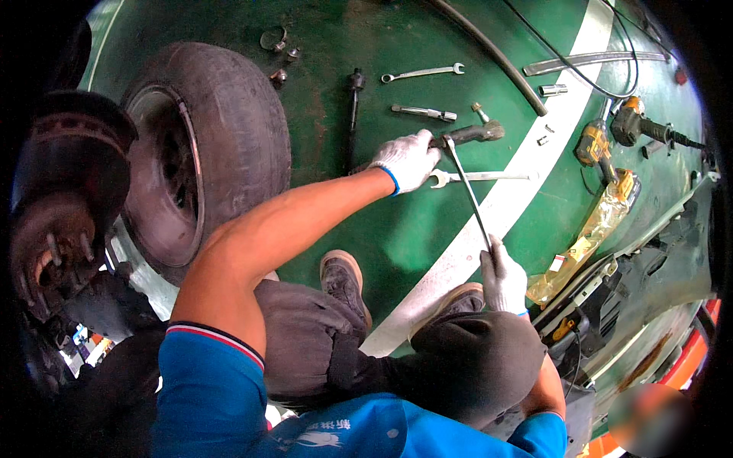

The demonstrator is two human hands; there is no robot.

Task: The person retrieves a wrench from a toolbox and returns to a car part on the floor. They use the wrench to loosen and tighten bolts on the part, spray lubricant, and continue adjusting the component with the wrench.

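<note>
Green floor (pixel 324 210) with a broad white stripe (pixel 431 288) spreads under the crouching person, whose dark shoes (pixel 343 281) rest on it near the bent knees. Closest to the right knee, the right hand (pixel 502 276), in a white glove, has its fingers closed around the lower end of a slim steel wrench (pixel 469 191). This wrench rises at a slant, and its upper end meets a dark metal joint (pixel 482 132), which lies in front of the person, just above the floor or on it; I cannot tell which. The left hand (pixel 407 160), also gloved, is grasping this joint with bent fingers. Just below the joint lies an open-ended wrench (pixel 496 176), passing behind the slim one. To the left stands a large worn tire (pixel 256 137), upright on its rim. To the right are a yellow power tool (pixel 594 143) and a second power tool (pixel 628 122). Farther away, a chrome ratchet-like tool (pixel 424 113), a dark rod (pixel 353 118) and a combination wrench (pixel 424 73) lie apart from one another, and a thick hose (pixel 492 52) curves beyond them.
</note>
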